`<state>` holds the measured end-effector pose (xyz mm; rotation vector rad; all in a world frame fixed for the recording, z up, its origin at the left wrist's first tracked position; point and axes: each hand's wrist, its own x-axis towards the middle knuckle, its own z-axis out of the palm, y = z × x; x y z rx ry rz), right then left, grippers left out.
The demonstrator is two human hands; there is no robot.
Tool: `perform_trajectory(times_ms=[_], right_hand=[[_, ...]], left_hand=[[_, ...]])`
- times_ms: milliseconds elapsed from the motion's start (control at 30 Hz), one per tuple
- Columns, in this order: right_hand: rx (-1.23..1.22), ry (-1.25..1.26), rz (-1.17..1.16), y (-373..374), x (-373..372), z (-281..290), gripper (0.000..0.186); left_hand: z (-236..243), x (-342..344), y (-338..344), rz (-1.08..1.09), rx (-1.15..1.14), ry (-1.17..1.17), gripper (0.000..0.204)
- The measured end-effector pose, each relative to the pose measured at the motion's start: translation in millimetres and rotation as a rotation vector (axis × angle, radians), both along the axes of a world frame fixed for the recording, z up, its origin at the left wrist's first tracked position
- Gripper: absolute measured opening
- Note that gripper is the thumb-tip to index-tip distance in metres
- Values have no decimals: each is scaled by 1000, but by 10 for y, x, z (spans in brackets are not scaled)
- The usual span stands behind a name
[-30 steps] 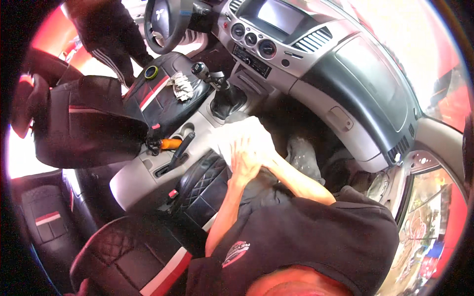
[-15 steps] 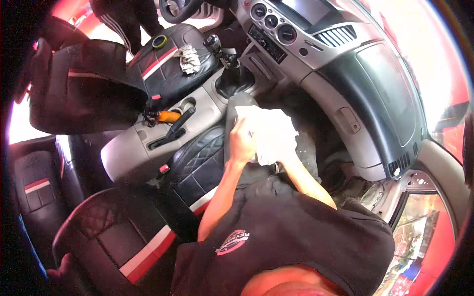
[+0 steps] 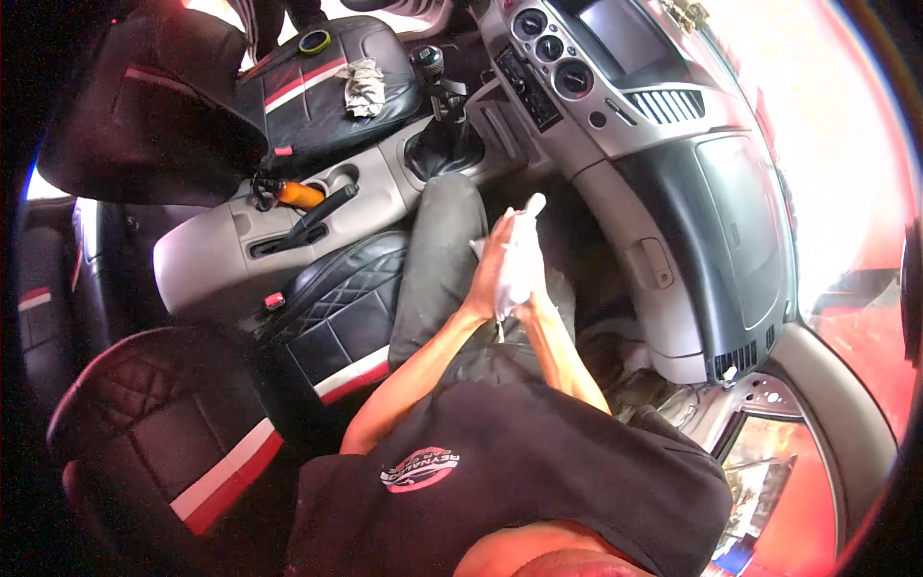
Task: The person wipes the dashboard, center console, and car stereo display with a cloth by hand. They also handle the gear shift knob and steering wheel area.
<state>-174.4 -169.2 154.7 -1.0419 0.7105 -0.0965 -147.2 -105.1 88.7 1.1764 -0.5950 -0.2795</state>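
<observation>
A white cloth (image 3: 520,258) is bunched up and pressed between my two hands, over my lap in the passenger seat. My left hand (image 3: 488,277) lies along its left side, fingers pointing forward and closed against it. On the other side my right hand (image 3: 537,287) grips it, mostly hidden behind the bright fabric. One end of the cloth sticks out past the fingertips, toward the dashboard.
A gear lever (image 3: 428,65), a handbrake (image 3: 327,213) and an orange bottle (image 3: 300,195) stand on the grey console. On the far seat lie a crumpled cloth (image 3: 364,88) and a yellow-rimmed round object (image 3: 314,42). The glove box (image 3: 649,262) is at right; another person's legs (image 3: 264,19) show beyond.
The cloth was spread wide over my hands; now it is squeezed into a narrow bundle between my palms. The view has shifted, so the car interior appears further left.
</observation>
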Motion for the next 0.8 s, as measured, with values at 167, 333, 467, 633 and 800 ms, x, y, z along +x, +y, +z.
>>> perform_trajectory(times_ms=[167, 333, 467, 633, 800], right_hand=[[-315, -42, -14, -176, -42, -419, 60], [-843, 234, 454, -16, -234, 125, 56], [-1332, -95, 470, -387, -375, 702, 28], [-2161, 0, -316, -1117, -445, 1773, 14], [-2283, 543, -344, -1841, -1057, 1841, 39]], left_hand=[[-275, 5, -395, -119, -357, 913, 42], [-629, 397, -741, -285, -543, 998, 26], [-331, 1106, -1085, -476, -473, 1101, 50], [16, 1828, -1885, 573, -185, 527, 44], [458, 3206, -2168, 856, 158, 211, 36]])
